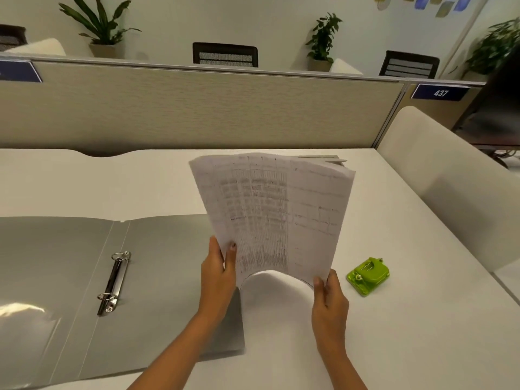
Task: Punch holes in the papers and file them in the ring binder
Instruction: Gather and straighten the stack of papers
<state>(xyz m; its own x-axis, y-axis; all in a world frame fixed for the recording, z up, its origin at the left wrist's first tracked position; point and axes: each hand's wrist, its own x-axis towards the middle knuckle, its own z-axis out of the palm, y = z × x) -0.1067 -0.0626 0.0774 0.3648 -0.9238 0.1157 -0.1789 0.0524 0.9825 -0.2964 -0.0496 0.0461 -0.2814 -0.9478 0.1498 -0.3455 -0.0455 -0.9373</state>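
A stack of printed papers is held up above the white desk, bowed in the middle, printed tables facing me. My left hand grips its lower left corner and my right hand grips its lower right corner. A grey ring binder lies open and flat on the desk to the left, its metal ring mechanism with two rings shut. A small green hole punch sits on the desk just right of my right hand.
The white desk runs to a beige partition at the back. A white side panel borders the desk on the right. Chairs and potted plants stand behind the partition.
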